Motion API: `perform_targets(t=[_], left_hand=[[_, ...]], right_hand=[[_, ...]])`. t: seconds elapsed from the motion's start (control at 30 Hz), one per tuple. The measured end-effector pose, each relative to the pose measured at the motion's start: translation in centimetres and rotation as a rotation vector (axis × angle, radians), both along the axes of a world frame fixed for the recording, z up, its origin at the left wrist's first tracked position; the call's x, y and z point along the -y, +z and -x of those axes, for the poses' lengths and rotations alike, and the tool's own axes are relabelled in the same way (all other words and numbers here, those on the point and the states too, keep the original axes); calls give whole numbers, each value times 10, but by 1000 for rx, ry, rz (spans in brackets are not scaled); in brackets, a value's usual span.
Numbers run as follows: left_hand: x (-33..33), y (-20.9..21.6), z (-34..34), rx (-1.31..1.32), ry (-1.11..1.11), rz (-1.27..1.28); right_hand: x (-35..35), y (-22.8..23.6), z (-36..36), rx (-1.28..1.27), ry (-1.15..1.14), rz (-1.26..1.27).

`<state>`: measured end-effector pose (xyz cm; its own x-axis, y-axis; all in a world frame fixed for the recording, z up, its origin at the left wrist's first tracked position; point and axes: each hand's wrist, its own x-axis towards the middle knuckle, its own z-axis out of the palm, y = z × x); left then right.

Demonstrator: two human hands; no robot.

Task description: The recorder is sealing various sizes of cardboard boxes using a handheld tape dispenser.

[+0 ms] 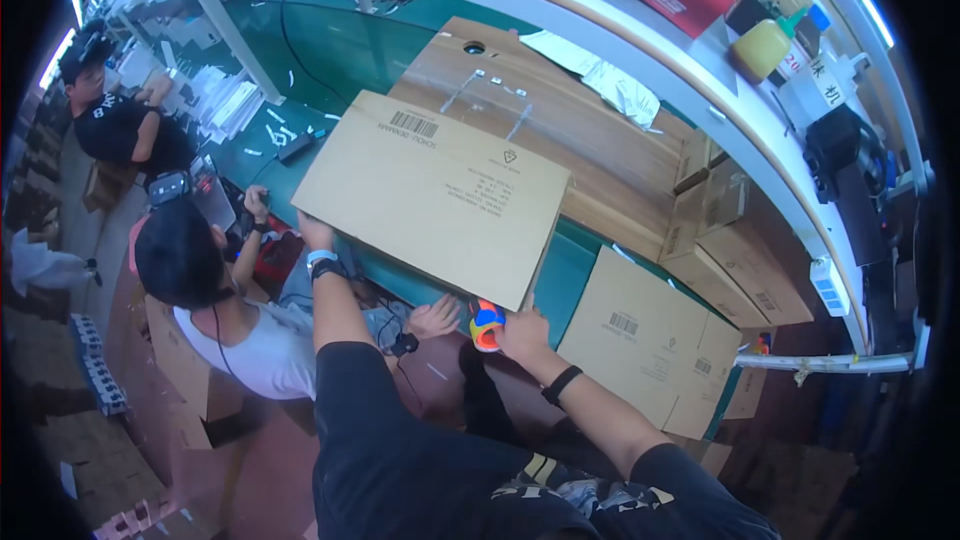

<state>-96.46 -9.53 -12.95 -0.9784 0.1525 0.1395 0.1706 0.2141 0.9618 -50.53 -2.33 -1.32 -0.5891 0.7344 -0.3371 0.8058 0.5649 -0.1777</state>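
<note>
A flat brown cardboard carton (pixel 430 195) lies slanted across the green bench in front of me, its printed face up. My left hand (pixel 316 232) is closed on its near left corner, the thumb side hidden by the carton. My right hand (pixel 522 332) is by the near right corner, wrapped round a bright orange, blue and yellow tape dispenser (pixel 486 326). The dispenser sits just under the carton's front edge. Close to it, a co-worker's open hand (pixel 435 318) reaches in from the left.
A second flat carton (pixel 645 340) lies on the right, with stacked boxes (pixel 745 240) behind it. Beyond my carton is a wood-grain board (pixel 590 165) with papers (pixel 600 75). One co-worker (pixel 240 310) sits close on my left, another (pixel 125 125) farther back. A shelf (pixel 700 100) overhangs the bench.
</note>
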Motion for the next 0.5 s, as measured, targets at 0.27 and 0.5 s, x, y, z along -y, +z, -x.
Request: perform_targets(t=[0.27,0.5], left_hand=[[-15,59,-30,-522,95,337],[-30,261,-118,-621,-320,366]], right_hand=[[-43,29,-17,-212,-9,-246],[-142,157,-97,-91,-271,34]])
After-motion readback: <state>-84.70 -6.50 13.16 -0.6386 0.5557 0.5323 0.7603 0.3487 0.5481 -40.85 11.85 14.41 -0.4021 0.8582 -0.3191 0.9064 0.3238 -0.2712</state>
